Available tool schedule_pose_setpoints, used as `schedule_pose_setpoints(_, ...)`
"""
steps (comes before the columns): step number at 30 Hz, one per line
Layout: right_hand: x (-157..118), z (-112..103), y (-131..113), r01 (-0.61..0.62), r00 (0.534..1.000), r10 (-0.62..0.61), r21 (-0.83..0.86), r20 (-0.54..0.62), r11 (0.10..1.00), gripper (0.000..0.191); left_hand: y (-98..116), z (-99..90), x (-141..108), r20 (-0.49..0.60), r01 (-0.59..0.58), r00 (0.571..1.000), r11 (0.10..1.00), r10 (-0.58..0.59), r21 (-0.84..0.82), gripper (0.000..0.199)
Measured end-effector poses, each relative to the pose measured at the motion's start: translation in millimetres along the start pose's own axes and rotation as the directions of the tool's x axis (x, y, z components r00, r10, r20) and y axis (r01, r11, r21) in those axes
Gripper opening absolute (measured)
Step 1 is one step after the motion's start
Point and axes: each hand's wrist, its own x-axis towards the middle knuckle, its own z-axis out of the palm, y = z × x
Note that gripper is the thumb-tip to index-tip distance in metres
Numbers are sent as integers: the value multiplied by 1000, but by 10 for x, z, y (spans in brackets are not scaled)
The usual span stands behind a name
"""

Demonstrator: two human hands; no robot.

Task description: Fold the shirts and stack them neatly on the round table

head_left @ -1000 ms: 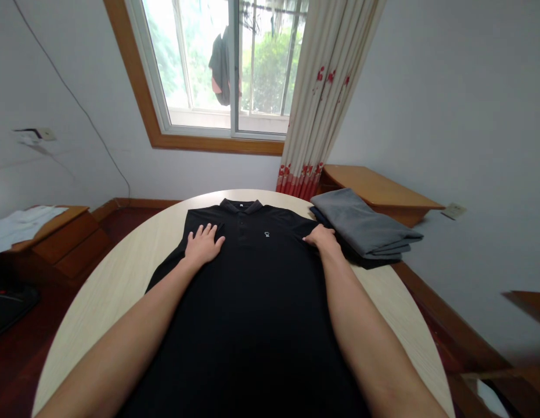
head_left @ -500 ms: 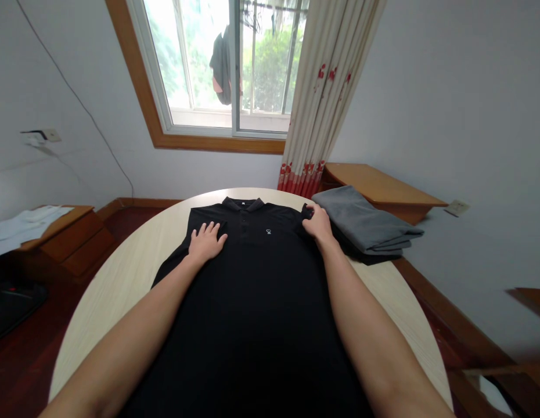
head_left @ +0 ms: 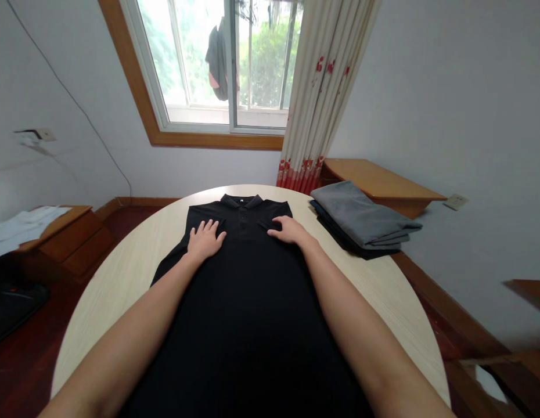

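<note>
A black polo shirt lies front up on the round table, its collar at the far edge and its lower part merging with my dark clothing. My left hand rests flat on the left sleeve, which is folded inward over the chest; its fingers are spread. My right hand is at the other side of the chest, thumb and fingers curled round the right sleeve, which is now turned inward too. The small white chest logo is hidden.
A stack of folded grey and dark clothes sits on the right part of the pale round table. Behind it stands a wooden desk, beside a curtain and a window. White cloth lies on a low cabinet at left.
My right hand has moved left from the shirt's right edge, bringing the right sleeve inward over the chest and covering the logo. My left hand has stayed on the left sleeve.
</note>
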Motion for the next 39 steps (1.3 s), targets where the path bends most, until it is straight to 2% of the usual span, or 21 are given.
schedule_pose_setpoints(4,0,207,-85,-55,990,68,-109,123,993,71,15,8,-6,7,1,1000,1000,-1,-5,68)
schedule_pose_setpoints(8,9,234,-84,-97,992,105,-101,68,990,68,-55,-19,58,12,4,1000,998,-3,-67,67)
schedule_pose_setpoints(12,110,178,-70,-130,987,135,-64,83,990,65,-290,-92,263,-87,-18,996,989,5,-146,65)
schedule_pose_setpoints(15,300,164,-90,-184,982,186,-58,35,981,66,-464,-94,463,-12,52,998,994,-54,-101,67)
schedule_pose_setpoints(18,542,228,-74,-229,973,230,-86,-9,969,72,-557,-14,651,66,125,990,992,-124,-19,75)
schedule_pose_setpoints(23,929,355,147,-254,967,253,-101,-18,962,79,-544,124,947,33,153,988,987,-154,42,82)
schedule_pose_setpoints(27,1200,345,341,-234,972,231,-101,-44,967,78,-462,157,1207,37,178,983,983,-180,35,84)
schedule_pose_setpoints(30,1335,277,364,-232,972,227,-119,-58,965,77,-434,137,1397,48,179,982,984,-180,27,85)
schedule_pose_setpoints(32,1364,219,286,-254,967,244,-190,-75,948,75,-421,99,1479,60,180,982,983,-181,30,86)
schedule_pose_setpoints(35,1258,187,38,-240,969,207,-310,-136,920,72,-307,30,1419,42,213,976,975,-216,61,83)
schedule_pose_setpoints(37,1059,246,-179,-152,982,105,-317,-159,936,70,-121,14,1203,-56,205,978,975,-201,81,77)
schedule_pose_setpoints(39,768,367,-389,-34,989,-9,-280,-151,959,68,123,44,859,-185,103,979,990,-84,96,73)
